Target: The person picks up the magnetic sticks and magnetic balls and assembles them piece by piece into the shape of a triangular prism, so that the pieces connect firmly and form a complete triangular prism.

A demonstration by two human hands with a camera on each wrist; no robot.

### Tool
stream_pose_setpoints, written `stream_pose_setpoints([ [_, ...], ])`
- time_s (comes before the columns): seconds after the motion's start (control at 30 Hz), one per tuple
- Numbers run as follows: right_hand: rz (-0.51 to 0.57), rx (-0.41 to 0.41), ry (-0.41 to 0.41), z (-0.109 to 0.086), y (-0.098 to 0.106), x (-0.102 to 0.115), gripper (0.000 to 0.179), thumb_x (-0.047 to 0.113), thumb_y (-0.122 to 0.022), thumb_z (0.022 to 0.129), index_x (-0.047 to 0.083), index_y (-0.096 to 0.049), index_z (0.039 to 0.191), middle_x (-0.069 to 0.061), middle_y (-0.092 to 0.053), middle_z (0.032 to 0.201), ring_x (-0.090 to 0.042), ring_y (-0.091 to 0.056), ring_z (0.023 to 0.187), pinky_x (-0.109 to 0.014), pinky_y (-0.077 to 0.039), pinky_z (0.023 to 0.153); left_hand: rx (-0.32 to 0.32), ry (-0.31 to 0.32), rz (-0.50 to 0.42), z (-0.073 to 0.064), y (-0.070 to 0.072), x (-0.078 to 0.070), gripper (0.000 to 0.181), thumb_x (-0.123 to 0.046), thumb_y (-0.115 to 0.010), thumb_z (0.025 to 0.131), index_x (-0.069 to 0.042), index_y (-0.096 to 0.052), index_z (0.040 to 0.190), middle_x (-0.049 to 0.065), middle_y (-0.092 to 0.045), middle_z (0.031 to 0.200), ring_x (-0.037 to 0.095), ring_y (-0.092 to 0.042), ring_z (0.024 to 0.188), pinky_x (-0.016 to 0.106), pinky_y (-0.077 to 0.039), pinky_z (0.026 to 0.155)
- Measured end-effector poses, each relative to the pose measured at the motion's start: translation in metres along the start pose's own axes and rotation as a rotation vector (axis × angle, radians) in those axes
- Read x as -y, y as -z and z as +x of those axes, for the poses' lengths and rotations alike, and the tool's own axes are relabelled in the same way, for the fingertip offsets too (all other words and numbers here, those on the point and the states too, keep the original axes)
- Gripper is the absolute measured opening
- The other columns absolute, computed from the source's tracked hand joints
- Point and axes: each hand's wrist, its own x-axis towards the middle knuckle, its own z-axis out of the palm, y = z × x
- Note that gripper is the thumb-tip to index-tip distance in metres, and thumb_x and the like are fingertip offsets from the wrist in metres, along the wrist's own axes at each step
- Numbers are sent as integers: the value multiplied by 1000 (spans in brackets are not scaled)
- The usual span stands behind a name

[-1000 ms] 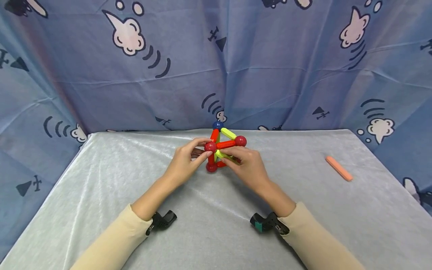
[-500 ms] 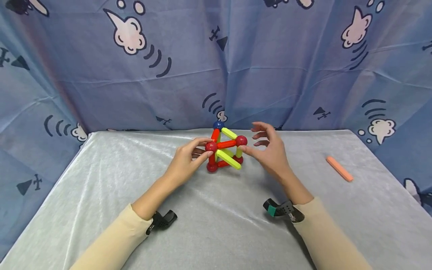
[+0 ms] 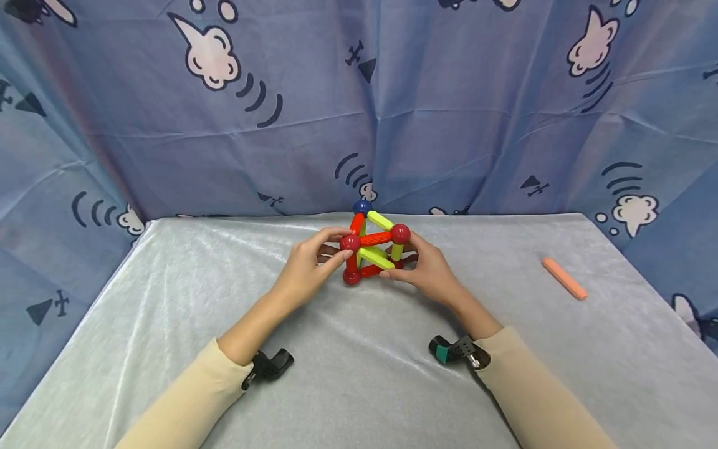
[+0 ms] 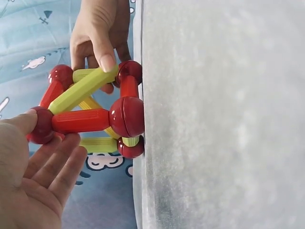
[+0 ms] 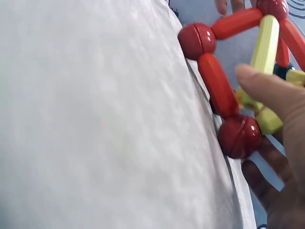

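A frame of magnetic sticks and balls stands on the cloth, with red balls at its near corners and a blue ball (image 3: pixel 363 207) at the back. My left hand (image 3: pixel 308 265) pinches the upper left red ball (image 3: pixel 350 244) between thumb and fingers. From that ball a yellow-green stick (image 4: pixel 81 89) slants down to the lower right red ball (image 5: pixel 239 136). My right hand (image 3: pixel 430 269) has its thumb at the stick's lower end, while its other fingers reach behind that corner, partly hidden. The upper right red ball (image 3: pixel 401 234) sits just above the right fingers.
A loose orange stick (image 3: pixel 563 279) lies on the grey-white cloth (image 3: pixel 359 386) to the right. Behind the table hangs a blue patterned curtain (image 3: pixel 449 125). Both wrists wear black camera mounts (image 3: pixel 272 366).
The right hand let go of the slanting stick, drew off right, then came back to the lower right corner. The stick's free end now meets that corner. The left hand stays put.
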Motion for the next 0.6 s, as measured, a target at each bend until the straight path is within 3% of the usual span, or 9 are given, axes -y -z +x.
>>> stream_pose_setpoints([
  [0.27,22,-93,-22,1,-10,0,54,16,-88,78,7,-62,124,-15,-73,105,-27,-68,99,-44,-61,88,3,11,-4,0,-1,1,35,-18,-70,96,-13,-64,130,9,-73,119,20,-74,101,33,-62,86],
  [0.6,138,-70,-69,1,-12,-2,51,14,-85,82,2,-63,126,-17,-72,105,-27,-66,96,-29,-57,84,5,21,6,-1,-1,-1,36,-19,-71,96,-14,-64,130,8,-73,118,19,-74,99,31,-62,86],
])
